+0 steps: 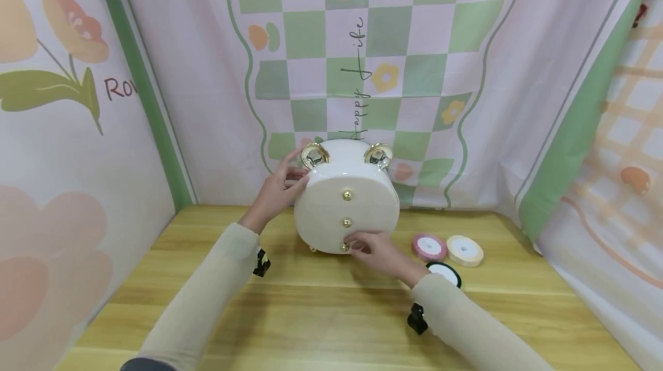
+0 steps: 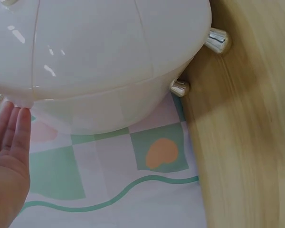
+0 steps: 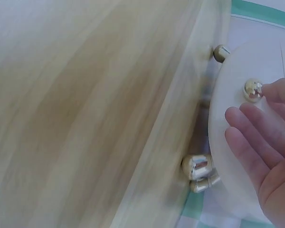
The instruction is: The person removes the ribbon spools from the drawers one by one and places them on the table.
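Observation:
A glossy white rounded box point(image 1: 326, 210) with two gold ears, gold feet and a column of three gold knobs stands on the table. My left hand point(image 1: 282, 184) rests against its upper left side, just below the left ear point(image 1: 314, 156). In the left wrist view the fingers point(image 2: 23, 133) are straight, their tips at the box's edge. Low on the front, my right hand point(image 1: 380, 253) pinches the bottom knob point(image 3: 251, 90) with thumb and index finger. Its other fingers point(image 3: 247, 149) extend beside the box face.
On the wooden table point(image 1: 311, 325), right of the box, lie a pink ribbon roll point(image 1: 415, 249), a cream ribbon roll point(image 1: 479, 253) and a dark-rimmed roll point(image 1: 444, 270) partly behind the right wrist. A patterned curtain point(image 1: 311, 77) hangs close behind the box.

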Demonstrator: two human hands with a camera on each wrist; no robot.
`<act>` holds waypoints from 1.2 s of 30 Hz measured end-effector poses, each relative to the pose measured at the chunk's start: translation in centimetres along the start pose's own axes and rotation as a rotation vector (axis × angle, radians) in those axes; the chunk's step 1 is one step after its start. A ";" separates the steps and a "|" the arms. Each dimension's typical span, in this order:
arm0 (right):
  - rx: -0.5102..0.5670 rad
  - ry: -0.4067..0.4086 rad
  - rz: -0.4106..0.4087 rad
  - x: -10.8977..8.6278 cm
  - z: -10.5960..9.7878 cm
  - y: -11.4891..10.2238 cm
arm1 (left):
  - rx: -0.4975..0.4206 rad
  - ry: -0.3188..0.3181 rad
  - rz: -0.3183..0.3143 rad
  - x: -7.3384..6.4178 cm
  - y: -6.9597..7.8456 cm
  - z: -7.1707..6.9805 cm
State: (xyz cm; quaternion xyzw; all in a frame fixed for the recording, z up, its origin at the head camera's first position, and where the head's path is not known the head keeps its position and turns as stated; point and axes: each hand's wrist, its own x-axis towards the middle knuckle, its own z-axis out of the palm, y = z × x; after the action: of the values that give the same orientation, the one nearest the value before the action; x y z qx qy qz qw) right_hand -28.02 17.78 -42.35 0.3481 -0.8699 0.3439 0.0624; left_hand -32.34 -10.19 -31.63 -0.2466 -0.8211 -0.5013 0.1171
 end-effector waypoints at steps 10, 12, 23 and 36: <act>0.002 -0.019 0.048 -1.3 -1.9 0.6 | -0.022 0.037 0.058 -0.8 -0.7 0.3; -0.008 -0.020 0.063 -1.7 -2.2 0.5 | -0.016 0.042 0.067 -1.0 -1.0 0.3; -0.063 0.026 0.108 -3.9 -4.4 1.5 | 0.001 0.037 0.033 -2.3 -2.1 0.1; -0.137 0.065 0.236 -6.8 -7.4 2.5 | 0.041 -0.016 0.004 -5.1 -4.2 0.4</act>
State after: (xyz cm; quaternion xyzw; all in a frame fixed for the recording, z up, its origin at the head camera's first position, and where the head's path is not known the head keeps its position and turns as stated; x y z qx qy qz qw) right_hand -25.49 27.68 -40.56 0.2269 -0.9237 0.2999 0.0734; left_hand -30.17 -12.86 -37.33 -0.2499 -0.8315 -0.4822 0.1167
